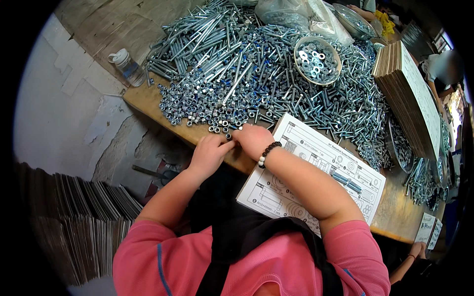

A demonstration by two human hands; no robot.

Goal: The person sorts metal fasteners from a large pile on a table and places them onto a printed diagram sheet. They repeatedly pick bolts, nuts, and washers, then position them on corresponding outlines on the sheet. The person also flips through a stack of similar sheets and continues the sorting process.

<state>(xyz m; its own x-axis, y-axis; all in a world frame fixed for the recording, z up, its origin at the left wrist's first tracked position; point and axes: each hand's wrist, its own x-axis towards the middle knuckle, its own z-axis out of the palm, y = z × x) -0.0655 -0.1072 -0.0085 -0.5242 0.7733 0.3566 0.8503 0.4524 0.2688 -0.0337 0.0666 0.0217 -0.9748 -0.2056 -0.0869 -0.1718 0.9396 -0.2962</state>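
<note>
At the near edge of a heap of metal nuts (197,101), my two hands meet with fingertips almost touching. My left hand (210,154) has its fingers bent together, and whatever they pinch is hidden. Curled beside it, my right hand (254,140) also keeps its fingertips out of sight. A single dark-rimmed nut (228,136) lies right by the fingertips. Under my right forearm is a stack of white cards (316,143) printed with drawings of hardware. A few long bolts (346,182) lie on the top card, next to that forearm.
Beyond the nuts spreads a large heap of bolts (212,34), with a bowl of washers (317,60) on it. A clear bottle (127,66) stands at the table's left. Stacked cardboard (407,98) rises at right; more sheets (84,222) stand lower left. Other people are at right.
</note>
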